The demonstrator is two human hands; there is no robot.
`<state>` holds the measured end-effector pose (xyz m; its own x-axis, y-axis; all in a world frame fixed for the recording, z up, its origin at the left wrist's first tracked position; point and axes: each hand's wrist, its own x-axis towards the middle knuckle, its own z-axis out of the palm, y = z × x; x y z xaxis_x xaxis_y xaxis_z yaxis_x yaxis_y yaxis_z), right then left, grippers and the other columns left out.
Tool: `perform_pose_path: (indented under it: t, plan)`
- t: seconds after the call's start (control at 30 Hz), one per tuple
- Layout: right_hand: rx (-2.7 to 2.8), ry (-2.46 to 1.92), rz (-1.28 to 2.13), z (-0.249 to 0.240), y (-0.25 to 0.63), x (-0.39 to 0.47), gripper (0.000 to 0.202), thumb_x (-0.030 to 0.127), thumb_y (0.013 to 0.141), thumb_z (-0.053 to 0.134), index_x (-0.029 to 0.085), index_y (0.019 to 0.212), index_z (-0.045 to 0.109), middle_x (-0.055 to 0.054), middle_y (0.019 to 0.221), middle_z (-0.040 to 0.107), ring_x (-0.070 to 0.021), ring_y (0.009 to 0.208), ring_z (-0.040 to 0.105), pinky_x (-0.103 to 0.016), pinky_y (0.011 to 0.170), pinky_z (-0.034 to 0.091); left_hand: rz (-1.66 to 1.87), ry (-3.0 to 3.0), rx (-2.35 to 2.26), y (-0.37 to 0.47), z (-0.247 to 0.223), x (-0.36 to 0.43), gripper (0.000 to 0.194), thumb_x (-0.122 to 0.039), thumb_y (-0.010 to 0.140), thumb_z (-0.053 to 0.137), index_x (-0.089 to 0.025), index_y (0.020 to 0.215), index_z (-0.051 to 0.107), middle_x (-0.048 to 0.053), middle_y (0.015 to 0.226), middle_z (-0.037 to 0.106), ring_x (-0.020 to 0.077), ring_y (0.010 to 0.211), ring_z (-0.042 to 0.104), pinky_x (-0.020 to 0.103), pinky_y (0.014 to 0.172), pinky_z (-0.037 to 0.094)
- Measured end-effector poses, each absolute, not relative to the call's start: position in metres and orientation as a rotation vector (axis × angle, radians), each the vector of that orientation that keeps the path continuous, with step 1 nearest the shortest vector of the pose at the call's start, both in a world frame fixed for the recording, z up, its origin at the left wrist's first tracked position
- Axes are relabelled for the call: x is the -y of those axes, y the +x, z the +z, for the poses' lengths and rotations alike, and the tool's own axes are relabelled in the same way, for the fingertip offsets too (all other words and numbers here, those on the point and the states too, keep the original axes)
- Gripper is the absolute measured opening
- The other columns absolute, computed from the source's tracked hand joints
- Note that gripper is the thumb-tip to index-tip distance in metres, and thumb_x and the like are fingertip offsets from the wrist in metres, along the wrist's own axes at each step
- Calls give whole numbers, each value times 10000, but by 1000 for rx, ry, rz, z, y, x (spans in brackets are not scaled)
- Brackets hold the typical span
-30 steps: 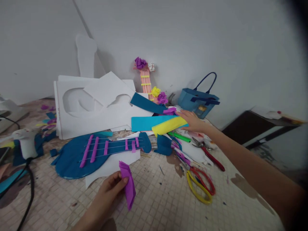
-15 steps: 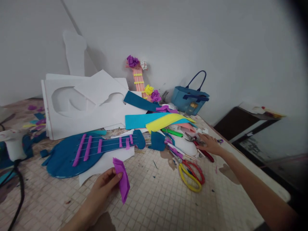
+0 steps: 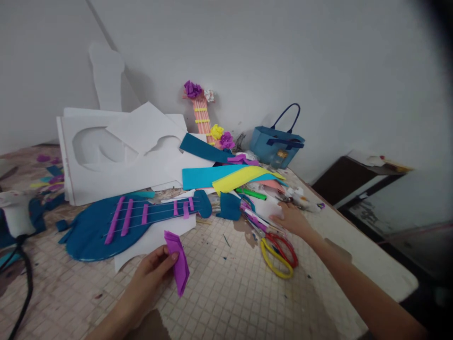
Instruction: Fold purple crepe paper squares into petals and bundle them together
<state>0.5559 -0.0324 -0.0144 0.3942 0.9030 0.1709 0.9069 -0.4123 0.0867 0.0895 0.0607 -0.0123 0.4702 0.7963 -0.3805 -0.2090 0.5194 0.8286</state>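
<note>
My left hand (image 3: pixel 152 269) pinches a folded stack of purple crepe paper (image 3: pixel 181 264) between thumb and fingers, above the front of the table. My right hand (image 3: pixel 292 219) reaches low over the clutter at the right, its fingers stretched out and apart, touching or just above white scraps there; what lies under the palm is hidden. Just below it lie scissors (image 3: pixel 278 257) with one yellow and one red handle. To the left of them rests a blue guitar-shaped piece (image 3: pixel 106 231) with purple bars and thin strings along its neck.
White boards with cut-outs (image 3: pixel 95 179) lean against the wall. Teal and yellow paper strips (image 3: pixel 244 177) and a green marker (image 3: pixel 251 193) lie mid-table. Behind stand a flower-decorated pink guitar neck (image 3: pixel 203 115) and a blue bag (image 3: pixel 278 144). A white corded tool (image 3: pixel 17 215) sits far left.
My right hand has moved left, towards the scissors. The red-handled pliers that showed beneath it are now out of sight. My left hand keeps the purple paper in nearly the same place.
</note>
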Motion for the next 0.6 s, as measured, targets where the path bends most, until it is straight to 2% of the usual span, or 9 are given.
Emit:
perform_pose_path:
  t: [0.13, 0.37, 0.5, 0.6]
  plan:
    - [1590, -2588, -243, -22, 550, 30, 383, 402, 903, 538, 178, 1214, 529, -96, 1213, 562, -226, 1040, 576, -457, 881, 479, 708, 809, -858, 89, -15, -62, 320, -351, 598, 832, -148, 779, 662, -15, 707, 582, 101, 645, 499, 206, 615, 434]
    - [1344, -2435, -60, -5, 570, 32, 333, 337, 903, 559, 162, 1187, 546, -84, 1177, 581, -206, 983, 603, -415, 815, 524, 698, 846, -832, 88, -18, -62, 287, -353, 649, 805, -155, 809, 671, -8, 742, 594, 112, 692, 509, 220, 666, 439]
    - [1213, -2243, -34, 26, 587, 46, 303, 368, 911, 540, 153, 1122, 574, -63, 1071, 618, -176, 882, 622, -367, 751, 536, 696, 851, -829, 89, -16, -63, 293, -360, 636, 813, -157, 785, 664, -15, 721, 583, 109, 675, 497, 213, 651, 432]
    - [1064, -2082, -135, 43, 595, 56, 356, 490, 900, 495, 187, 1063, 584, -46, 920, 637, -170, 781, 617, -345, 688, 542, 698, 857, -830, 89, -15, -63, 296, -366, 626, 815, -156, 768, 663, -12, 721, 586, 111, 671, 494, 214, 642, 429]
